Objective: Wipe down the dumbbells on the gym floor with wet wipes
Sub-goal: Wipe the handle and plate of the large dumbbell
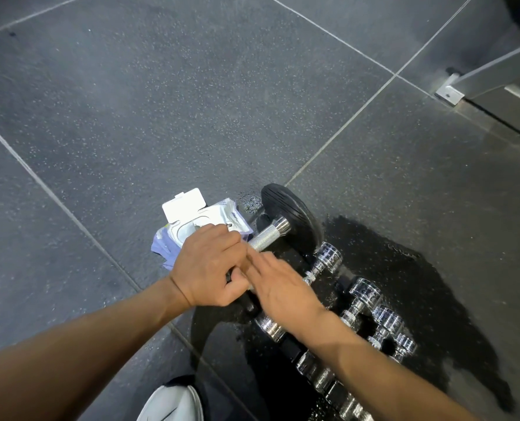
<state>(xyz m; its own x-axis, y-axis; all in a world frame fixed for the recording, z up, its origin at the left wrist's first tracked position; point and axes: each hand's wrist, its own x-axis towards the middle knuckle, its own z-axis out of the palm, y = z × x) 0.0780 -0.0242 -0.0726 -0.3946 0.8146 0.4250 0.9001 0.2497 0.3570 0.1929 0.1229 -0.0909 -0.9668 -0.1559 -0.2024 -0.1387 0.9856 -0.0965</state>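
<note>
Gripping dumbbell handle [269, 236], left hand [210, 268] curled, right hand [283, 291] flat, fingers [259, 263] straight

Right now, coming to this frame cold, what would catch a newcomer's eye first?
Both hands meet mid-frame over the big black dumbbell: the left hand grips its metal handle, and the right hand is flat beside it. Behind them lies an open wipes pack; to their right, small chrome dumbbells line a dark floor patch.

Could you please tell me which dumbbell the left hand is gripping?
The big dumbbell with black disc ends and knurled silver handle, the left hand curled round its handle. The others are smaller chrome dumbbells.
</note>
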